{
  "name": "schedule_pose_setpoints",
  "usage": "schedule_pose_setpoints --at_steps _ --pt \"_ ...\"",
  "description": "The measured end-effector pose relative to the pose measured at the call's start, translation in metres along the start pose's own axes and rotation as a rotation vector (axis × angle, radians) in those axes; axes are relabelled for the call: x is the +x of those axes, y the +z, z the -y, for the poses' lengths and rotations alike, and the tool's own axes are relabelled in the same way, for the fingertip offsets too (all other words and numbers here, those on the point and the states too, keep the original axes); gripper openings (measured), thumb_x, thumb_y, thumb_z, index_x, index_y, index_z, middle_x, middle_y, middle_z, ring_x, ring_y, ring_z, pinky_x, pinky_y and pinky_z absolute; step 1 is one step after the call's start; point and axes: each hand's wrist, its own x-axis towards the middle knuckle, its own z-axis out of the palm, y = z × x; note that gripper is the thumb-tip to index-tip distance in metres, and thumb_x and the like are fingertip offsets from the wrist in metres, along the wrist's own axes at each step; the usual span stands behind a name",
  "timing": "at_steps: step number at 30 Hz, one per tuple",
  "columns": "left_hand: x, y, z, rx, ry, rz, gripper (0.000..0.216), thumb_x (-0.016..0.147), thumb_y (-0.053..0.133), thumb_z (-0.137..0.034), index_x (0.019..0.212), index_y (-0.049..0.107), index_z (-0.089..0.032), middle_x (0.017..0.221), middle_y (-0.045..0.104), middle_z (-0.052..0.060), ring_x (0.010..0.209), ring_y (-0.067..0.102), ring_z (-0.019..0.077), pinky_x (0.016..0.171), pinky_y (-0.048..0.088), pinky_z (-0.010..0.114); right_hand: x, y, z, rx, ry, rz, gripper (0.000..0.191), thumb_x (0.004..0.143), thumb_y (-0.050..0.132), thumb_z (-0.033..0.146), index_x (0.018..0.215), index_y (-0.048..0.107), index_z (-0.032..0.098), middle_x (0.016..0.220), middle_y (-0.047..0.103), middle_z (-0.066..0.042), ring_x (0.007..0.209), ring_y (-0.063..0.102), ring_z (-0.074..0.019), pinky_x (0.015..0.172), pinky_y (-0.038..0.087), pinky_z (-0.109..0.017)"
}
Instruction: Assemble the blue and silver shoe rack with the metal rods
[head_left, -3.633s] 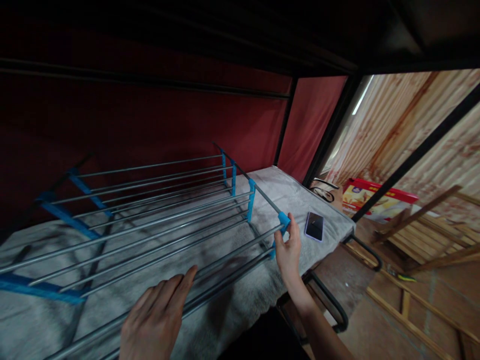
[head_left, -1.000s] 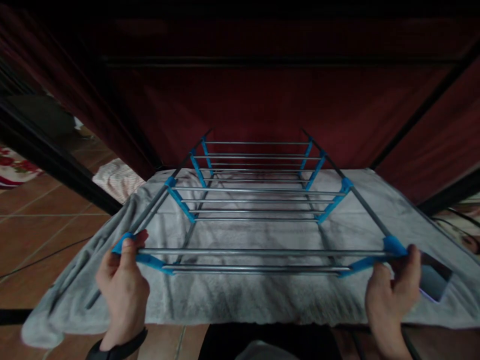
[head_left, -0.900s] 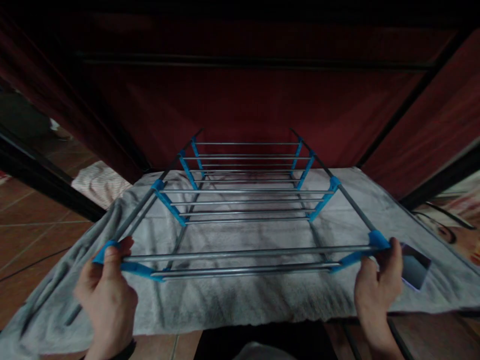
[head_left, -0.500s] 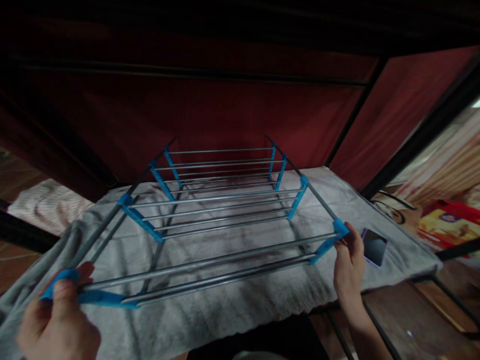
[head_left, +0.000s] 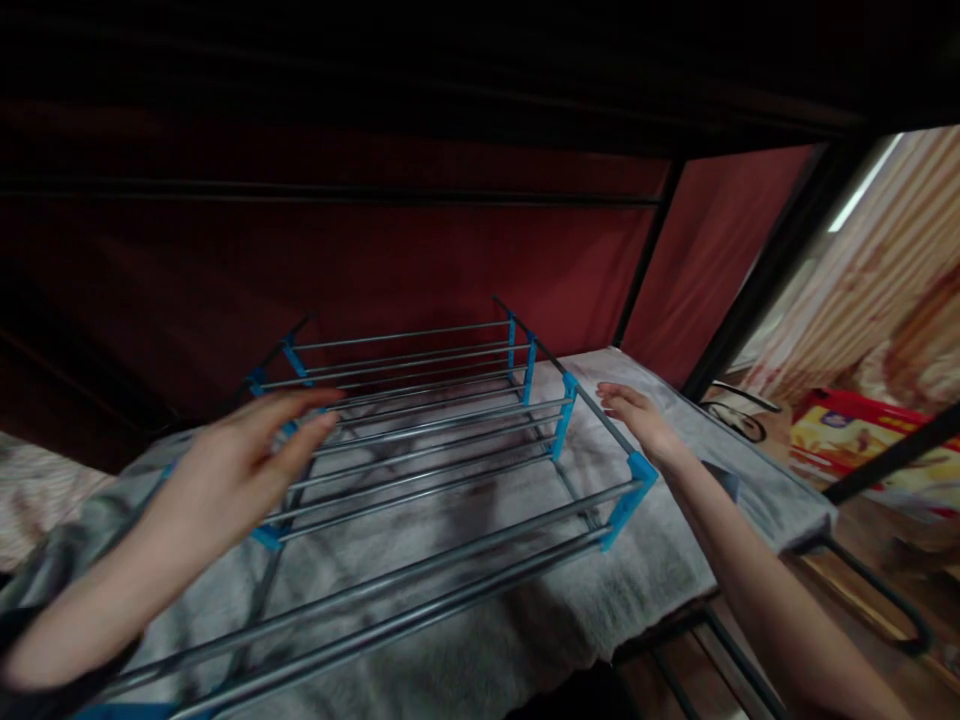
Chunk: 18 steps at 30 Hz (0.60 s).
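Both my hands open, gripping nothing: left hand (head_left: 240, 465) hovers flat over the rack's (head_left: 420, 440) left side, right hand (head_left: 637, 418) reaches past its right rail. Rack w/ blue joints lies on grey towel (head_left: 480, 640) on the bed.

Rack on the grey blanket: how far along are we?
Done: the rack lies flat on the grey blanket. In hand: nothing gripped; the left hand hovers open over its rails, the right hand reaches along its right side rail. Left: getting a hold on it.
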Motion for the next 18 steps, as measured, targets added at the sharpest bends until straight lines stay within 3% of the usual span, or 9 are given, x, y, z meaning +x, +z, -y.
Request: schedule_pose_setpoints --at_steps 2,3,6,8,10,14,18 --pt "0.022 0.044 -0.018 0.098 0.318 0.257 0.049 0.095 0.042 -0.059 0.122 0.065 -0.025 0.117 0.071 0.003 0.106 0.066 0.0226 0.097 0.050 0.038 0.020 0.017 -0.002 -0.042 0.010 0.071 0.037 0.072 0.065 0.045 0.100 0.070 0.021 0.109 0.071 -0.009 0.102 0.063 -0.0262 0.096 0.049 -0.043" --pt "0.028 0.068 -0.026 0.154 0.404 0.343 0.045 0.097 0.041 -0.051 0.128 0.062 -0.024 0.124 0.069 0.006 0.111 0.065 0.0236 0.099 0.048 0.039 0.028 0.025 -0.003 -0.049 0.009 0.103 0.037 0.074 0.064 0.047 0.099 0.070 0.021 0.109 0.071 -0.009 0.101 0.063 -0.0263 0.096 0.048 -0.043" --pt "0.039 0.133 -0.043 0.297 0.513 0.457 0.042 0.098 0.045 -0.037 0.136 0.055 -0.022 0.134 0.063 0.010 0.122 0.060 0.0270 0.105 0.043 0.044 0.046 0.037 -0.009 -0.062 -0.021 0.190 0.040 0.076 0.062 0.051 0.100 0.069 0.020 0.110 0.070 -0.010 0.099 0.063 -0.0256 0.094 0.048 -0.043" --pt "0.043 0.161 -0.045 0.358 0.505 0.486 0.041 0.099 0.042 -0.034 0.136 0.054 -0.021 0.131 0.065 0.013 0.119 0.061 0.0271 0.102 0.045 0.044 0.054 0.038 -0.015 -0.077 -0.049 0.226 0.042 0.076 0.062 0.055 0.099 0.068 0.020 0.107 0.070 -0.009 0.097 0.062 -0.0245 0.093 0.047 -0.041" --pt "0.047 0.177 -0.043 0.391 0.485 0.545 0.039 0.101 0.035 -0.037 0.129 0.057 -0.021 0.121 0.069 0.014 0.110 0.066 0.0260 0.093 0.049 0.040 0.059 0.037 -0.020 -0.076 -0.071 0.253 0.042 0.077 0.060 0.058 0.094 0.067 0.020 0.097 0.070 -0.007 0.090 0.060 -0.0225 0.089 0.046 -0.037" --pt "0.052 0.184 -0.038 0.395 0.530 0.719 0.041 0.102 0.029 -0.042 0.110 0.063 -0.019 0.100 0.074 0.012 0.091 0.071 0.0242 0.074 0.050 0.031 0.063 0.037 -0.027 -0.024 -0.060 0.264 0.041 0.077 0.057 0.060 0.086 0.064 0.020 0.079 0.064 -0.002 0.077 0.054 -0.0192 0.078 0.046 -0.033" --pt "0.053 0.188 -0.036 0.399 0.527 0.680 0.040 0.103 0.027 -0.038 0.106 0.062 -0.018 0.094 0.074 0.012 0.085 0.072 0.0243 0.070 0.048 0.031 0.063 0.039 -0.031 -0.008 -0.045 0.252 0.038 0.078 0.057 0.059 0.081 0.063 0.022 0.077 0.062 -0.002 0.077 0.053 -0.0193 0.077 0.046 -0.033"
